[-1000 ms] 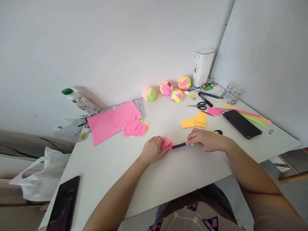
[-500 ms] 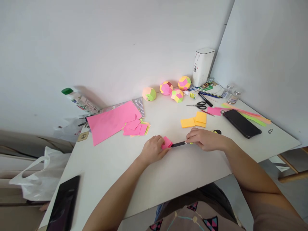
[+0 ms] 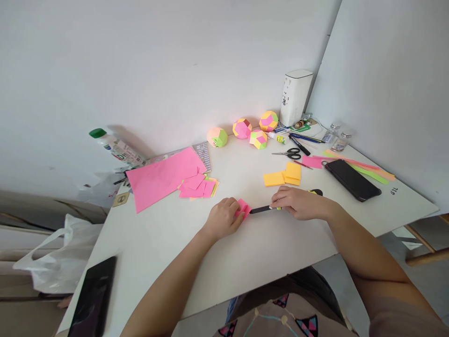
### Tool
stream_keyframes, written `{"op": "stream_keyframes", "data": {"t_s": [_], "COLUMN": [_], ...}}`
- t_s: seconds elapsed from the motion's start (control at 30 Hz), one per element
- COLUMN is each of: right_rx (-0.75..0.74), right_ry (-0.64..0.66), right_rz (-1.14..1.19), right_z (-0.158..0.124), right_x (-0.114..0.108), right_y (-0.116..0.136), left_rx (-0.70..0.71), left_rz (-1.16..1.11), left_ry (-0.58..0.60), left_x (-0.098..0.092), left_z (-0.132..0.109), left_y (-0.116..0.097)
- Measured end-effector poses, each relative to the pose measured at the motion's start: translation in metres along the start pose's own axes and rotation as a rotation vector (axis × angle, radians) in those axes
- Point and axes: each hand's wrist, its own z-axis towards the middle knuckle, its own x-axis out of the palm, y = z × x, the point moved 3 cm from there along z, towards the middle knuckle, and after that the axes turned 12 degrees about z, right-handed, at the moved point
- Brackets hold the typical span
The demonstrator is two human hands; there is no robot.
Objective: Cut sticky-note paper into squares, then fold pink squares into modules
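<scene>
My left hand [image 3: 222,218] pinches a small folded pink paper [image 3: 244,210] near the middle of the desk, thumb pressed on its near side. My right hand [image 3: 294,202] is wrapped around a yellow-and-black utility knife [image 3: 260,209]. Its long dark blade points left, and the tip meets the right edge of the pink paper or lies just beside it. Behind my right hand are several folded orange papers [image 3: 283,178]. Beyond my left hand lies a loose pile of pink paper pieces [image 3: 197,186], with green and orange ones beneath.
A large pink sheet [image 3: 164,175] lies at the left, near a green-capped bottle [image 3: 119,149]. Paper balls [image 3: 242,128] line the wall. Scissors [image 3: 291,153], a black phone [image 3: 351,180] and paper strips [image 3: 368,172] are at the right. A dark tablet [image 3: 94,297] rests front left.
My left thumb has drawn back from the blade tip onto the pink paper, whose folded flap now shows more. My right hand and the knife have hardly moved.
</scene>
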Motion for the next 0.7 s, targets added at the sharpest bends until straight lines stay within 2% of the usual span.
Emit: {"op": "stream_keyframes", "data": {"t_s": [0.7], "right_rx": [-0.008], "right_ry": [-0.005], "right_rz": [-0.007], "right_z": [0.0017], "right_x": [0.0005], "right_y": [0.0022], "left_rx": [0.016], "left_rz": [-0.006], "left_ry": [0.051], "left_x": [-0.0013], "left_z": [-0.0002], "left_y": [0.0013]}}
